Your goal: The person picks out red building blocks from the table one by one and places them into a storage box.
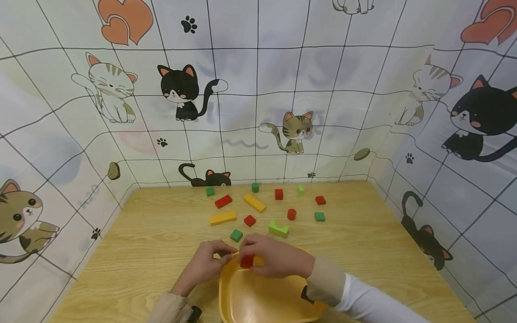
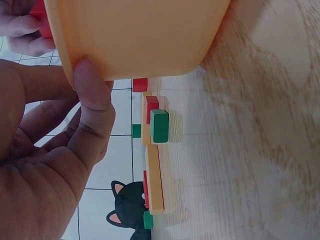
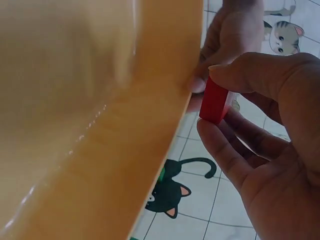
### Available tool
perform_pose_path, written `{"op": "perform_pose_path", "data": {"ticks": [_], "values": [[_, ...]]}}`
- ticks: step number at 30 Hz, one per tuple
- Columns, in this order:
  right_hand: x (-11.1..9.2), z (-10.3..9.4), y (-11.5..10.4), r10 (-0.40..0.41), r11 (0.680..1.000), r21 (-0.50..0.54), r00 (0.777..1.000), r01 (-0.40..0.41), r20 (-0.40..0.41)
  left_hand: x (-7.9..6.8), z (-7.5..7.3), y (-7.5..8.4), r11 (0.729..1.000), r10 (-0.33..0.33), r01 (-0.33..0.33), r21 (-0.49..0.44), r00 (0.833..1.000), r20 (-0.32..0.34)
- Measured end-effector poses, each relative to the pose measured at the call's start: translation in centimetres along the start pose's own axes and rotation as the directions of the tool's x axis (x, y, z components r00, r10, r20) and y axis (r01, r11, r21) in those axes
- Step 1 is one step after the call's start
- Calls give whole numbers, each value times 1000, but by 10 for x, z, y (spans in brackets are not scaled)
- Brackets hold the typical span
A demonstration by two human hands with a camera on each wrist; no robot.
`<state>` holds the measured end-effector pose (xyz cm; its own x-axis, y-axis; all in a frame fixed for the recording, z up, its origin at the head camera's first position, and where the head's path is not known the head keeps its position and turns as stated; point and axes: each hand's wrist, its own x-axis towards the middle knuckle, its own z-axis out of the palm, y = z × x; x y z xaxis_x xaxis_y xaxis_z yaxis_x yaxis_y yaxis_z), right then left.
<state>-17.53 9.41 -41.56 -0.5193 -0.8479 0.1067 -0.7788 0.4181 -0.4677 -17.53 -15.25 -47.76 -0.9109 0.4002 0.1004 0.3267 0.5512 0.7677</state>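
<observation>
A yellow plastic basin [image 1: 262, 298] stands at the table's near edge. My left hand [image 1: 206, 265] pinches its far left rim, the thumb on the outer wall in the left wrist view. My right hand [image 1: 278, 256] holds a red block [image 1: 247, 261] between thumb and fingertips, right at the far rim. In the right wrist view the red block [image 3: 215, 101] is seen held beside the basin's wall [image 3: 150, 100]. Just beyond the rim lies a green block [image 1: 236, 235], with a light green notched block [image 1: 278, 229] to its right.
More blocks lie scattered toward the back of the wooden table [image 1: 161, 251]: two yellow bars [image 1: 223, 218], several red blocks [image 1: 250, 220], a red cylinder [image 1: 291, 214], a green cylinder [image 1: 255, 187] and a green block [image 1: 320, 216]. A cat-print cloth [image 1: 258, 89] hangs around the table.
</observation>
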Motion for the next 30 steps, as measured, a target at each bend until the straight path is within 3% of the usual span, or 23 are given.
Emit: {"op": "perform_pose_path", "data": {"ticks": [6, 15, 30], "values": [[7, 15, -1, -89, 994, -57, 995, 91, 46, 0, 0, -1, 1000, 3, -3, 0, 1000, 2], [17, 31, 0, -102, 987, -105, 976, 123, 191, 0, -1, -1, 1000, -7, 7, -6, 1000, 2], [22, 49, 7, -111, 961, -214, 954, 174, 279, -1, -2, -1, 1000, -1, 1, -22, 1000, 12]]}}
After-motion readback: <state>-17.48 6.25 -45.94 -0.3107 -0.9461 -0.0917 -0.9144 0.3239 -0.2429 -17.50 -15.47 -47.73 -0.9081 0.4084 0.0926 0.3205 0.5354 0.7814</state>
